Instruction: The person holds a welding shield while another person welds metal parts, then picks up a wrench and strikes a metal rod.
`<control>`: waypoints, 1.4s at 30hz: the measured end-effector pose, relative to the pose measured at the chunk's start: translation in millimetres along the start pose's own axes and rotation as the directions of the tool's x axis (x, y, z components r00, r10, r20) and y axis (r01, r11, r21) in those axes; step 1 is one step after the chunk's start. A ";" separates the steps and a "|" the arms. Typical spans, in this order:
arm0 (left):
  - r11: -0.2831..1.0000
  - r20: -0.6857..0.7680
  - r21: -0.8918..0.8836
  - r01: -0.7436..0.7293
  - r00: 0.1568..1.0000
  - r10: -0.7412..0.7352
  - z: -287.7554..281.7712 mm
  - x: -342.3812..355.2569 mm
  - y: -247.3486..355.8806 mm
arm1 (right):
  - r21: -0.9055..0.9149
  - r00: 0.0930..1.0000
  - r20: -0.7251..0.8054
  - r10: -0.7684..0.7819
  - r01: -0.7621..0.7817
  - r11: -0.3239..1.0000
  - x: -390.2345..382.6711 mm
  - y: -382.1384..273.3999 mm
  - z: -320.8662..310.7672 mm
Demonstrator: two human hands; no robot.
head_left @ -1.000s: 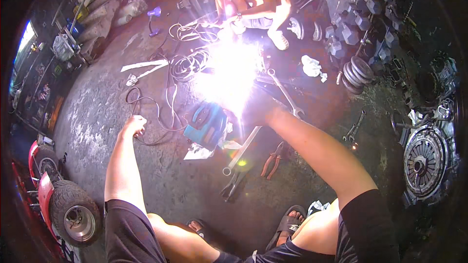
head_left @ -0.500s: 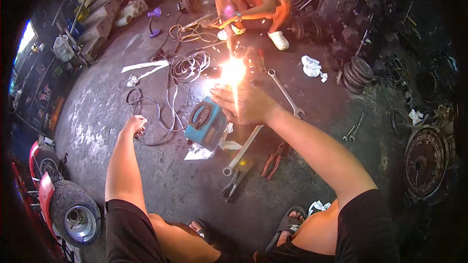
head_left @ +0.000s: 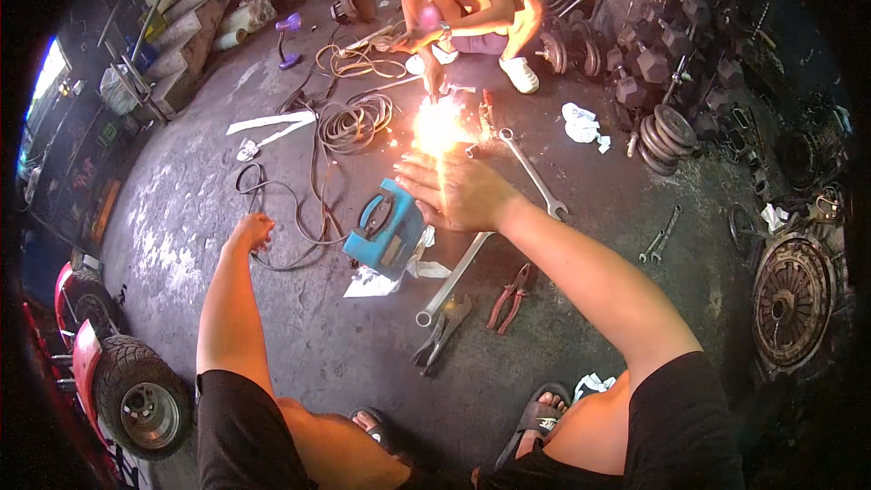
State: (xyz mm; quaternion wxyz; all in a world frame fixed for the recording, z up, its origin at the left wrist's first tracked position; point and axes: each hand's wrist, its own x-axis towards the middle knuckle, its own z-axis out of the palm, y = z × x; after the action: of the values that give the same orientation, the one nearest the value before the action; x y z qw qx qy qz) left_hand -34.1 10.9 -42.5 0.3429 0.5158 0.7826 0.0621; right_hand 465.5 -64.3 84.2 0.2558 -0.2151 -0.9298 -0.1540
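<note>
My right hand (head_left: 464, 189) is stretched out palm-down with its fingers extended, held up between me and a bright burst of sparks (head_left: 439, 130). Its fingertips overlap the lower edge of the glare. Just left of that hand, a blue box-shaped machine with a black handle (head_left: 386, 229) sits on the floor. Over at the left, the fingers of my left hand (head_left: 252, 231) are curled closed beside a dark cable (head_left: 292, 189); what they hold, if anything, is hidden. Whatever lies inside the glare cannot be made out.
Beyond the sparks crouches another person (head_left: 463, 0), arms forward. Coiled cables (head_left: 356, 124) lie left of the sparks. Nearby are a long wrench (head_left: 531, 172), another wrench (head_left: 454, 281), red-handled pliers (head_left: 509, 299) and locking pliers (head_left: 442, 336). Dumbbells (head_left: 653, 68) line the right; a wheeled vehicle (head_left: 141, 399) stands left.
The glare has shrunk somewhat, and the surroundings look brighter and clearer. Both my hands stay almost in place, the right one shifted very slightly.
</note>
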 end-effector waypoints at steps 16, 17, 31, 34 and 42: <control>0.998 0.068 -0.061 -0.006 0.998 0.010 -3.0 -3.2 -1.6 | 0.044 0.999 0.004 -0.032 0.031 0.999 -3.9 -5.1 5.7; 0.998 0.066 -0.049 -0.039 0.997 0.042 -3.1 -2.9 -2.7 | 0.058 0.999 -0.006 -0.042 0.043 0.997 -4.9 -6.5 7.3; 0.998 0.028 -0.057 0.003 1.000 -0.001 -4.7 -16.1 7.2 | 0.130 0.994 -0.017 -0.107 0.108 0.986 -3.9 -22.7 18.5; 0.999 0.024 -0.047 0.004 1.000 -0.003 -5.7 -22.7 11.4 | 0.124 0.997 -0.023 -0.080 0.082 0.989 -3.1 -19.9 15.1; 0.999 0.048 0.006 0.038 0.998 -0.038 -5.6 -1.6 1.0 | 0.228 0.980 -0.037 -0.194 0.198 0.953 -5.3 -47.6 25.1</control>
State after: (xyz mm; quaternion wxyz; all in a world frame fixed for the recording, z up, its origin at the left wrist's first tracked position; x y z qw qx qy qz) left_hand -36.4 11.5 -37.1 0.3613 0.5032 0.7839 0.0410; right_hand 436.6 -97.0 52.3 0.2691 -0.0895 -0.9563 -0.0710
